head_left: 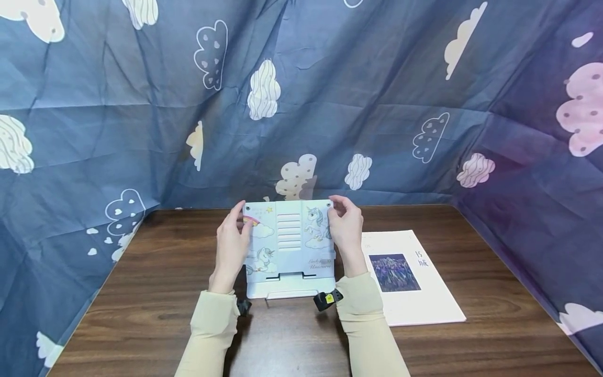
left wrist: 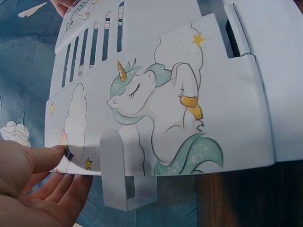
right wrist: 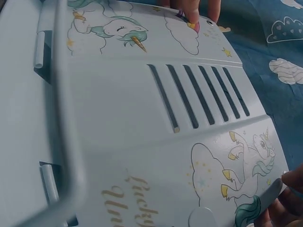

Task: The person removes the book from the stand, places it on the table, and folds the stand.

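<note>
A pale blue book stand (head_left: 289,262) printed with unicorns stands on the table, its slotted back panel raised. My left hand (head_left: 232,248) pinches the upper left corner, thumb on the printed face and fingers behind. At the upper right corner my right hand (head_left: 346,228) does likewise. In the left wrist view the left hand (left wrist: 42,179) grips the panel's edge near a white side clip (left wrist: 112,165). The right wrist view shows the right hand (right wrist: 284,201) at the opposite corner, with part of its fingers hidden behind the panel.
A white book (head_left: 424,301) with a dark picture on its cover lies flat to the right of the stand, beside the right forearm. The wooden table (head_left: 155,293) is bordered at the back and sides by a blue cloud-print cloth (head_left: 165,131).
</note>
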A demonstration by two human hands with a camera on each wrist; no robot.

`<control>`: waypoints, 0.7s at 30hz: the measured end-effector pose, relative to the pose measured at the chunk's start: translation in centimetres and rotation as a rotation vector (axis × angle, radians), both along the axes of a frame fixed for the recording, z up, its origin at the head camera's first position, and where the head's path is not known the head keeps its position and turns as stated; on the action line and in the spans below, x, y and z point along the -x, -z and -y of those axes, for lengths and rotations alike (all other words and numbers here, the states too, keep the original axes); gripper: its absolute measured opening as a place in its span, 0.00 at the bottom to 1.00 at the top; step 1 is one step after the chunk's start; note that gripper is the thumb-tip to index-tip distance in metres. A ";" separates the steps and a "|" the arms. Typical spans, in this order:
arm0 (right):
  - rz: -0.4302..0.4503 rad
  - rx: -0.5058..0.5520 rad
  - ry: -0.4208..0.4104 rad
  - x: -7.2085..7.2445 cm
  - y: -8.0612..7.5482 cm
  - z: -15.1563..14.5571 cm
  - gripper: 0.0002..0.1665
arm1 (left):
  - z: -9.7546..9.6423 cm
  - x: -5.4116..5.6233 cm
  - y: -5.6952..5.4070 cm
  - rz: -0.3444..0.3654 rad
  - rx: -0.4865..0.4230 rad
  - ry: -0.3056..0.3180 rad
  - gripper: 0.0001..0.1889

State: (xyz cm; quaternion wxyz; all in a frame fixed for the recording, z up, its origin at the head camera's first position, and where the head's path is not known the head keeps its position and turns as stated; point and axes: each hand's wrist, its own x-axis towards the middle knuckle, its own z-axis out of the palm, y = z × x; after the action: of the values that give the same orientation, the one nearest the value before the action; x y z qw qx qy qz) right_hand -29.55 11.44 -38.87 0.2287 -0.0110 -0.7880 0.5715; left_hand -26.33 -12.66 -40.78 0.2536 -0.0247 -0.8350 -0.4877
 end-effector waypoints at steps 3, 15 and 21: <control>-0.003 0.004 0.000 0.0 0.1 0.0 0.17 | 0.0 0.0 -0.1 -0.003 0.000 -0.004 0.27; -0.002 0.008 0.003 0.0 0.0 0.0 0.18 | 0.0 -0.1 -0.2 0.008 0.001 0.000 0.27; -0.003 0.002 0.003 0.0 0.0 0.0 0.18 | 0.0 -0.2 -0.2 0.015 -0.002 0.002 0.28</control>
State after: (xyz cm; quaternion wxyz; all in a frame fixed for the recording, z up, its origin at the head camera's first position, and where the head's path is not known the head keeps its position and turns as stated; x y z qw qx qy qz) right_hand -29.53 11.46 -38.89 0.2306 -0.0115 -0.7870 0.5721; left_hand -26.15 -12.67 -40.58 0.2469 -0.0218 -0.8363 -0.4890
